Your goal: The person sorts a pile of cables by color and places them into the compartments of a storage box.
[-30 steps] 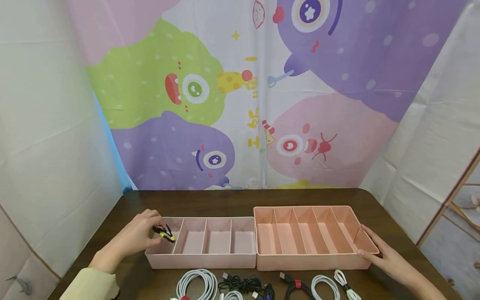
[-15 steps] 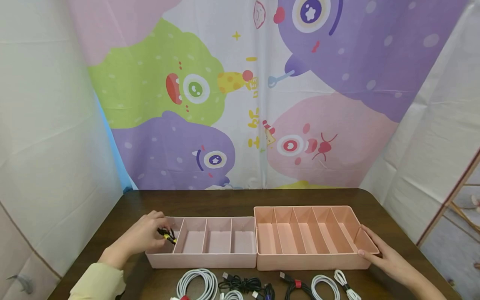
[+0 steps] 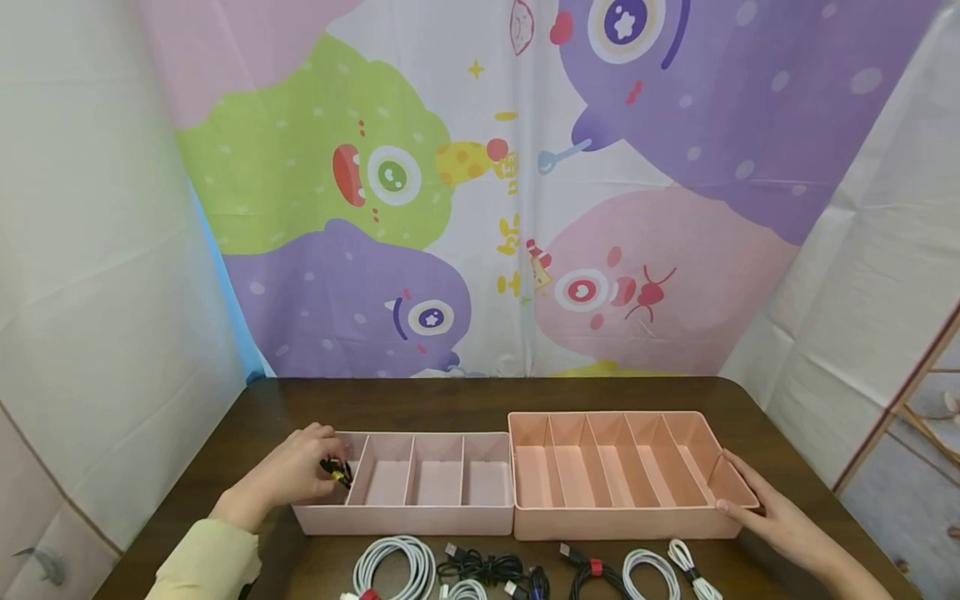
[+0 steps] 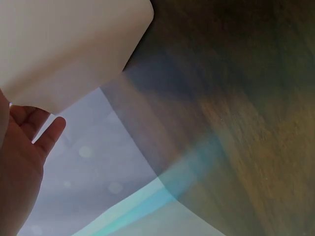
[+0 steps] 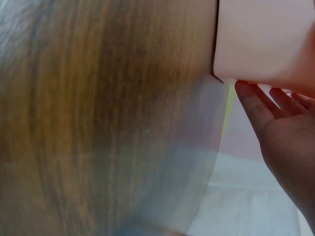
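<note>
My left hand [image 3: 303, 462] is down at the leftmost compartment of the pale pink divided box [image 3: 405, 522], pinching a small black cable bundle with a yellow part [image 3: 339, 472]. The fingers hide some of that bundle. In the left wrist view, the left hand [image 4: 24, 162] shows beside the box's end wall [image 4: 83, 54], and the cable is out of sight. My right hand [image 3: 780, 517] grips the right end of the peach divided box [image 3: 622, 523], thumb and fingertips at its rim. The right wrist view shows the right hand's fingers [image 5: 253, 101] against that box's outer wall [image 5: 266, 44].
Both boxes stand side by side on the dark wooden table [image 3: 420, 404]. Along the front lie a large white cable coil [image 3: 393, 567], black cables [image 3: 483, 568], a black cable with a red tie [image 3: 596, 569], a white coil [image 3: 651, 573] and a white bundle [image 3: 693, 571].
My left hand has moved right and down into the leftmost compartment with the black and yellow cable. My right hand stays at the peach box's end.
</note>
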{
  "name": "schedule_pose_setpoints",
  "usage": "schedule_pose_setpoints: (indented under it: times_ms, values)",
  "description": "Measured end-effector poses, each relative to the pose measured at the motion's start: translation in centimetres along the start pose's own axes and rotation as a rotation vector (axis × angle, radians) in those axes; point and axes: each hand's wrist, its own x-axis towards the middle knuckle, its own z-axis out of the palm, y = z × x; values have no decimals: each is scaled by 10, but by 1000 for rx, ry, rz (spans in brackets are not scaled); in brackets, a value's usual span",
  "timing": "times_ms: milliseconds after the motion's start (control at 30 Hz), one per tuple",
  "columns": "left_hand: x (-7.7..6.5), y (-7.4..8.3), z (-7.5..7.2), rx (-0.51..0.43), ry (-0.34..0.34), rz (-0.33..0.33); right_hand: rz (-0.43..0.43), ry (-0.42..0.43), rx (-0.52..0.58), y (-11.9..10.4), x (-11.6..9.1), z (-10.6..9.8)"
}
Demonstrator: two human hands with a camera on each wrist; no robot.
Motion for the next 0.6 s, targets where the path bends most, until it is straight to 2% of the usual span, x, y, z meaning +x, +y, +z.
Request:
schedule_pose_setpoints:
  times_ms: [233, 600]
  values:
    - [1, 2, -1, 0, -50, -35, 11, -12, 2, -1, 1, 0]
    - [0, 1, -5, -5, -48, -48, 9, -8, -12, 0, 1, 0]
